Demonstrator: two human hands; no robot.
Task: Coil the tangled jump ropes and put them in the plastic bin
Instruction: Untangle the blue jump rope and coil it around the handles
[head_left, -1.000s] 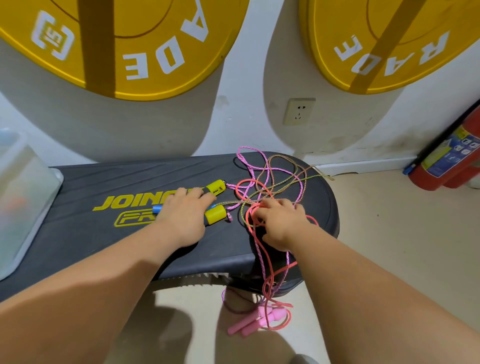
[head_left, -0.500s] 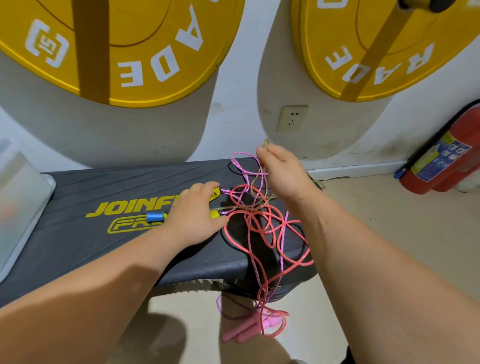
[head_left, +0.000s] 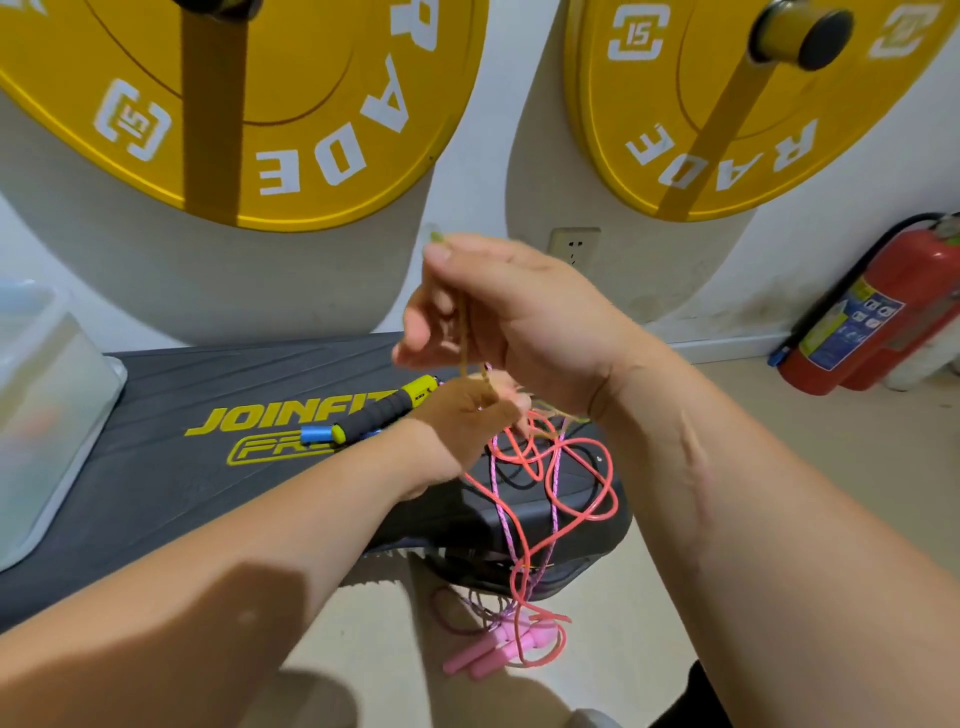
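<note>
Up in the middle of the head view, the right hand (head_left: 519, 312) pinches a thin olive-brown cord (head_left: 464, 332) and holds it high. Below, the left hand (head_left: 467, 418) rests on the tangle of red and pink jump ropes (head_left: 525, 453) on the black plastic step bench (head_left: 182, 488); I cannot tell if it grips. A hard pull could tighten the knots. The clear plastic bin (head_left: 57, 415) sits at the left edge.
</note>
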